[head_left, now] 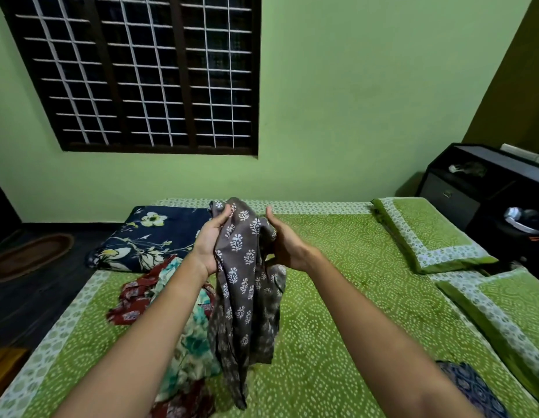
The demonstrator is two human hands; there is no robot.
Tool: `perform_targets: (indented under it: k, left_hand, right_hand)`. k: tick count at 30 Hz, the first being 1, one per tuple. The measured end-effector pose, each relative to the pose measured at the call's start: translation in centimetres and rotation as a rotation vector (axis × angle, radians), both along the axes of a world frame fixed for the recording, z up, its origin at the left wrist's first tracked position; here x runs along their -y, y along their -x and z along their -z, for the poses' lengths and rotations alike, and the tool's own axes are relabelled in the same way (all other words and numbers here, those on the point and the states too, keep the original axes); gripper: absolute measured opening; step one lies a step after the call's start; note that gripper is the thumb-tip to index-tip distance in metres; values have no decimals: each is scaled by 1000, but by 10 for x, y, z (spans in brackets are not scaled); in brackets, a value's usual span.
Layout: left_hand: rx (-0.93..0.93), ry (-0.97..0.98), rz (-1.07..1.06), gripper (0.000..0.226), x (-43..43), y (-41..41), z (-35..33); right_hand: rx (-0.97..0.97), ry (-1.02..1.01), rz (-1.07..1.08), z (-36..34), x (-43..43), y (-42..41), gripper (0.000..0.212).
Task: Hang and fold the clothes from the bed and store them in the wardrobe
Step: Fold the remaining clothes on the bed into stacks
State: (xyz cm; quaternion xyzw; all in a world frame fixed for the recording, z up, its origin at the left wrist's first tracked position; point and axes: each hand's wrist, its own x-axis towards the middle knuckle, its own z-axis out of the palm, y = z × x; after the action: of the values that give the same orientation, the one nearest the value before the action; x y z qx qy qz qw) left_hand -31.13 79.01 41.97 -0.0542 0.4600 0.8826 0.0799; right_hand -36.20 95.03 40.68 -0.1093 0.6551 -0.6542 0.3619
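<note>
The thumb of the left hand (212, 239) presses over the top fold of a grey printed garment (245, 297) while its fingers go behind the cloth, so the bunched upper edge sits pinched in that grip. Just beside it, the right hand (285, 244) faces inward, its fingers curled into the folds on the garment's other side and its thumb standing free of the fabric. The garment hangs between the two palms, raised above the bed (337, 282), its lower end hanging down over the green sheet. Left of it, red and teal clothes (171, 300) lie in a heap, with a navy floral cloth (150, 236) beyond. A blue patterned cloth (473, 387) lies near the right forearm.
</note>
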Motion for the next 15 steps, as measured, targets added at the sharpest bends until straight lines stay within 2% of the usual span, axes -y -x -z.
perform_targets:
  k: [2,4,5,6,8,10,12,15]
  left_hand:
    - [-25,-7,-24,41,6,0,-5]
    - [-58,28,-38,41,13,0,-7]
    - [-75,63,-44,42,15,0,-9]
    - [-91,105,-49,46,17,-2,-12]
    - [-120,197,-70,50,19,-3,-18]
    - [-148,263,-129,44,18,-4,-23]
    - [-177,248,-162,40,18,-4,-23]
    - [-158,165,-183,54,22,-5,-17]
  right_hand:
    - [-48,50,28,-7,5,-1,78]
    - [-81,111,69,-14,3,-2,39]
    - [-80,125,64,-18,0,-2,26]
    - [-69,120,42,-20,-2,0,23]
    - [-36,80,8,-23,-4,0,31]
    - [-42,44,22,-20,-2,-3,37]
    - [-44,49,75,-9,2,-2,43]
    - [18,95,120,-1,5,-1,52]
